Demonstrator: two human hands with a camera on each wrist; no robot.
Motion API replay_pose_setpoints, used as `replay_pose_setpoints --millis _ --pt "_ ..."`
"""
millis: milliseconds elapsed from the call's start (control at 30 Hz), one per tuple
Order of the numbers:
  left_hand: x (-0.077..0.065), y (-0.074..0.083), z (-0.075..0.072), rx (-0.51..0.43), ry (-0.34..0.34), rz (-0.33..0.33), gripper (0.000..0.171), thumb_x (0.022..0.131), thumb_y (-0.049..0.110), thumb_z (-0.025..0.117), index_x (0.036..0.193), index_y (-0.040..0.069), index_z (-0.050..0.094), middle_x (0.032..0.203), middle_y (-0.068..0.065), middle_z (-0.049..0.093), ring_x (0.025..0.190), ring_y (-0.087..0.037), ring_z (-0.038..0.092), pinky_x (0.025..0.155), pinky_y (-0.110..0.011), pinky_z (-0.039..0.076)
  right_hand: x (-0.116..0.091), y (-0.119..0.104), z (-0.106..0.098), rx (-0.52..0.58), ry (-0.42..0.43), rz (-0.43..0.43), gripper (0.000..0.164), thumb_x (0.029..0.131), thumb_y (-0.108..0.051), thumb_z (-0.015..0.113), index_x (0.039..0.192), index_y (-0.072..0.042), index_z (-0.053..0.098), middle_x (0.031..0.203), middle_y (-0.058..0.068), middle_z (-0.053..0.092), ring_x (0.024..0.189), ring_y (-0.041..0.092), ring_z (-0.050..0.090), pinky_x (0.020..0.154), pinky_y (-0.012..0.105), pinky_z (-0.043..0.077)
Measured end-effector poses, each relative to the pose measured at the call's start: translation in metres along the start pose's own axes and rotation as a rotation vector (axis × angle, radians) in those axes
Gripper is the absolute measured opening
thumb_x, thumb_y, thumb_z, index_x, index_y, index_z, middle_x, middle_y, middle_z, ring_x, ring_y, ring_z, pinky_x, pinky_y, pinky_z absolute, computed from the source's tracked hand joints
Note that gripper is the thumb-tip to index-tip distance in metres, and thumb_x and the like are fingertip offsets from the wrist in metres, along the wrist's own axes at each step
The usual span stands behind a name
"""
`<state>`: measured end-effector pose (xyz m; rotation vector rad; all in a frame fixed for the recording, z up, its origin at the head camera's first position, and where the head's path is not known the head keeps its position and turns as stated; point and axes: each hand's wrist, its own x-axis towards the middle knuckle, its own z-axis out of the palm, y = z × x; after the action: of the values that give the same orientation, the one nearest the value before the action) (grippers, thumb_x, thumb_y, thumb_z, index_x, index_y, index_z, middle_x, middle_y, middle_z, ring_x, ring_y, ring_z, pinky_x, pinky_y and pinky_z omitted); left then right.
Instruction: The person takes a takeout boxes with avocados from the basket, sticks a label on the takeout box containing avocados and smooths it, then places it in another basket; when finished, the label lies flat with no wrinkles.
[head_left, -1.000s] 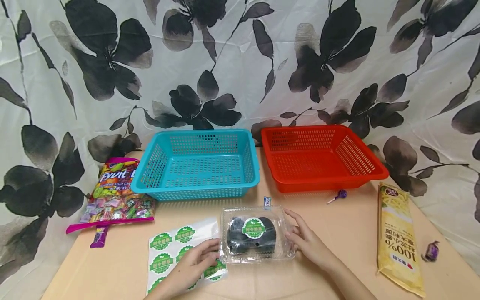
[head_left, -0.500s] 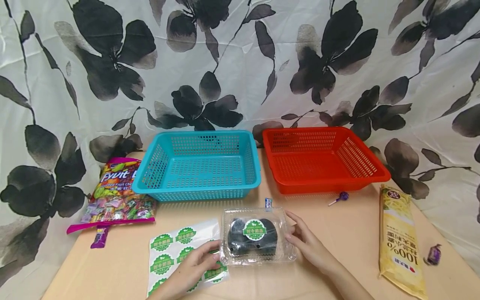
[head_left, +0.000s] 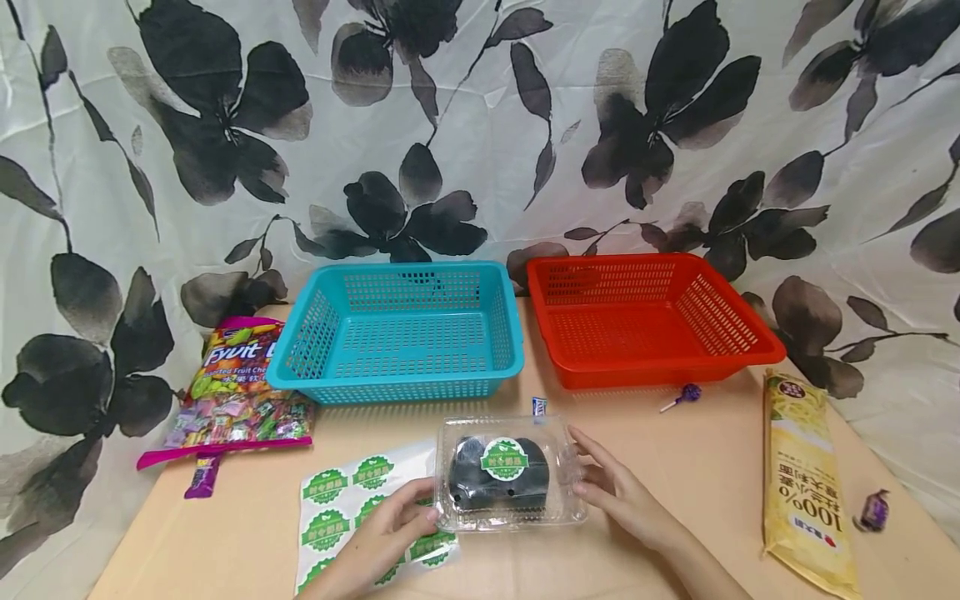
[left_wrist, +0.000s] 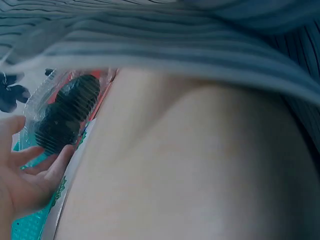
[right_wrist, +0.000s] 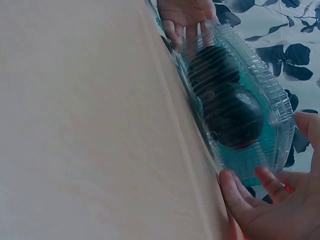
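Note:
A clear plastic clamshell box [head_left: 562, 500] sits on the table between my hands, with two dark, rounded fruits [right_wrist: 235, 117] inside. A round green-and-white sticker [head_left: 505, 459] is on its lid. My left hand [head_left: 390, 529] is at the box's left edge, over a sheet of green stickers [head_left: 324, 529] that it partly hides. At the right edge is my right hand [head_left: 618, 496], thumb and fingers spread around the side. In the left wrist view, relaxed left fingers [left_wrist: 62, 162] lie by the box. The right fingertips [right_wrist: 227, 180] lie against or very near its end.
Behind the box stand a blue basket [head_left: 405, 390] and a red basket [head_left: 645, 377]. A candy bag [head_left: 240, 387] lies left, with a purple-wrapped sweet [head_left: 203, 477]. A small blue-white packet [head_left: 538, 406], lollipop [head_left: 688, 392], yellow pasta bag [head_left: 806, 492] and purple candy [head_left: 873, 511] are also out.
The clamshell box has shifted slightly left between my hands. My right fingers now overlap its right edge less. The head view has moved slightly.

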<state>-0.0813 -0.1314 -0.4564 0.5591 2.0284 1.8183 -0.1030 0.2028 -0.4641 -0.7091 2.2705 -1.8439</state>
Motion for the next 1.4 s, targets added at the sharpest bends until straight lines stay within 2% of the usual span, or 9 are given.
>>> replay_pose_setpoints --millis 67,300,467,633,733,933,1033,1200,1400 --pt "-0.001 0.003 -0.001 0.006 0.004 0.013 0.046 0.092 0.016 0.047 0.131 -0.006 0.033 0.128 -0.031 0.037 0.1 -0.011 0.057 0.083 -0.023 0.047 0.0 -0.001 0.0 0.004 -0.014 -0.03 0.063 0.088 -0.002 0.049 0.142 -0.007 0.016 0.122 0.024 0.037 0.107 0.014 0.052 0.085 0.026 0.046" --pt "-0.008 0.019 -0.002 0.14 0.048 0.019 0.037 0.093 0.02 0.045 0.126 0.003 0.037 0.12 -0.02 0.048 0.101 -0.009 0.056 0.082 -0.022 0.046 0.003 -0.01 0.003 0.059 -0.042 -0.11 0.065 0.086 0.002 0.047 0.141 -0.003 0.014 0.122 0.026 0.036 0.109 0.014 0.052 0.086 0.027 0.045" --pt "-0.011 0.033 -0.004 0.128 0.046 0.06 0.032 0.095 0.016 0.039 0.123 0.002 0.033 0.111 -0.02 0.056 0.101 -0.01 0.056 0.084 -0.024 0.045 0.007 -0.017 0.006 0.117 -0.065 -0.174 0.065 0.085 0.004 0.045 0.141 0.0 0.012 0.12 0.026 0.034 0.112 0.017 0.049 0.09 0.027 0.042" --pt "-0.016 0.046 -0.008 0.154 0.082 0.106 0.029 0.094 0.012 0.039 0.122 0.003 0.034 0.113 -0.021 0.054 0.103 -0.009 0.055 0.084 -0.024 0.045 0.011 -0.028 0.009 0.171 -0.081 -0.203 0.065 0.084 0.006 0.043 0.141 0.0 0.011 0.121 0.032 0.028 0.113 0.02 0.047 0.088 0.032 0.045" --pt "-0.019 0.052 -0.01 0.184 0.116 0.131 0.035 0.091 0.011 0.045 0.124 0.009 0.034 0.119 -0.017 0.049 0.105 -0.012 0.054 0.085 -0.026 0.046 0.017 -0.037 0.009 0.17 -0.084 -0.232 0.066 0.084 0.005 0.043 0.141 0.0 0.01 0.122 0.029 0.03 0.113 0.023 0.047 0.087 0.035 0.046" --pt "-0.019 0.062 -0.014 0.347 0.224 0.21 0.057 0.079 0.017 0.066 0.126 0.018 0.033 0.128 -0.005 0.04 0.113 -0.021 0.049 0.091 -0.031 0.043 0.033 -0.054 0.01 0.098 -0.072 -0.313 0.066 0.085 0.003 0.045 0.141 0.001 0.01 0.122 0.023 0.035 0.109 0.024 0.049 0.083 0.038 0.048" --pt "-0.016 0.068 -0.016 0.369 0.312 0.172 0.064 0.073 0.022 0.072 0.125 0.021 0.034 0.129 0.0 0.039 0.114 -0.019 0.049 0.092 -0.031 0.042 0.042 -0.066 0.013 0.099 -0.065 -0.306 0.067 0.085 0.002 0.047 0.141 -0.001 0.011 0.124 0.025 0.034 0.108 0.024 0.049 0.082 0.038 0.049" --pt "-0.009 0.077 -0.024 0.349 0.412 0.167 0.069 0.073 0.02 0.073 0.128 0.016 0.032 0.135 -0.004 0.035 0.109 -0.02 0.052 0.086 -0.026 0.046 0.058 -0.08 0.017 0.056 -0.039 -0.263 0.066 0.086 -0.001 0.049 0.142 -0.007 0.014 0.132 0.021 0.033 0.11 0.026 0.048 0.083 0.037 0.048" --pt "0.002 0.084 -0.042 0.293 0.423 0.15 0.071 0.075 0.02 0.071 0.13 0.012 0.026 0.131 -0.011 0.039 0.101 -0.023 0.057 0.076 -0.026 0.051 0.083 -0.093 0.023 -0.004 0.01 -0.208 0.064 0.088 -0.007 0.049 0.143 -0.015 0.017 0.128 0.015 0.035 0.109 0.032 0.046 0.083 0.031 0.048"
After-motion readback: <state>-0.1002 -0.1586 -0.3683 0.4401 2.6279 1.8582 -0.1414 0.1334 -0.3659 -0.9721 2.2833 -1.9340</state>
